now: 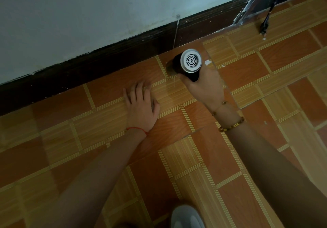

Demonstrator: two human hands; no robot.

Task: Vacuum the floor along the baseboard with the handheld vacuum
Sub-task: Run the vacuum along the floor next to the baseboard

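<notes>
- Nearest, bottom edge: a pale grey rounded object (187, 217), partly cut off, can't tell what it is.
- Both forearms reach forward over the floor (265, 157), orange-brown tiles with tan striped bands.
- Left wrist has a thin red string bracelet (137, 129); right wrist has a beaded bracelet (231, 124) plus a thinner chain above it.
- Left hand (141, 104): palm down flat on the floor, fingers straight and slightly spread, grip open, holding nothing.
- Right hand (206, 86): grip closed around the handheld vacuum (189, 65), fingers wrapped under its black body.
- Vacuum's rear end, silver ring with grey vent grille, faces the camera; nose points down at the floor just beside the baseboard (106, 65). Nozzle tip hidden behind the body.
- Small white flecks (208, 62) on the tile just right of the vacuum.
- Baseboard is dark brown, chipped along its top edge, under a pale wall (88, 15).
- Far right: a black cable (267, 17) hangs to the floor near a clear plastic sheet (251, 10).
</notes>
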